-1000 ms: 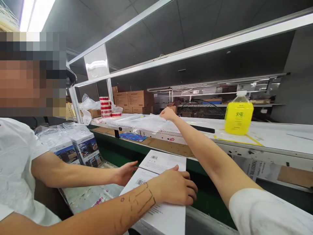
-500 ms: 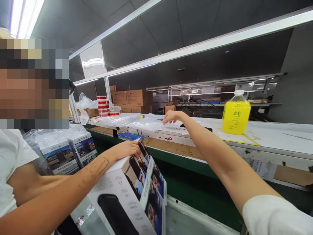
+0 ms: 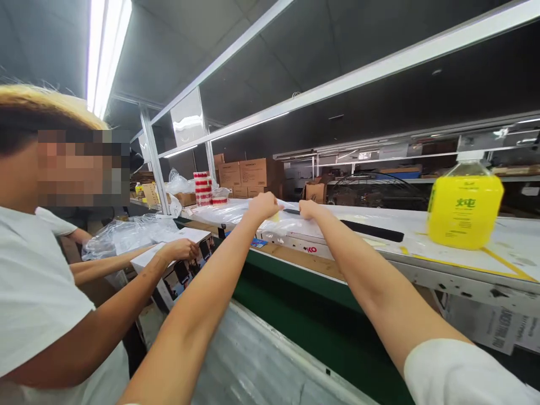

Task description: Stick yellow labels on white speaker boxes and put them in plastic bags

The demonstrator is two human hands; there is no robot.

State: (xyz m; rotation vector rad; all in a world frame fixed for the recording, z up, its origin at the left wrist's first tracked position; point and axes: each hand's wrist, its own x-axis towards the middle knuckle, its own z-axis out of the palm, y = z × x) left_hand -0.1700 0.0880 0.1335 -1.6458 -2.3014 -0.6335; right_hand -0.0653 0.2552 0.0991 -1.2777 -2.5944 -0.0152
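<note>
Grip: both arms were stretched out; the left hand point(image 3: 262, 205) and right hand point(image 3: 310, 210) each pinched the near edge of a clear, crinkly plastic bag point(image 3: 236, 212), fingers curled shut on the film.
Bag: it lay flat on the white raised shelf point(image 3: 464, 256), spreading away left of the grip.
Handling: thin film, light, limp and slippery by the look of it; best taken at the edge with both hands, since it would sag anywhere else.
Right of grip: a long black bar point(image 3: 371, 230), then a yellow plastic jug point(image 3: 464, 211), well apart.
Left, below grip: a co-worker's hand point(image 3: 181, 248) rested on a white printed carton point(image 3: 169, 261).
</note>
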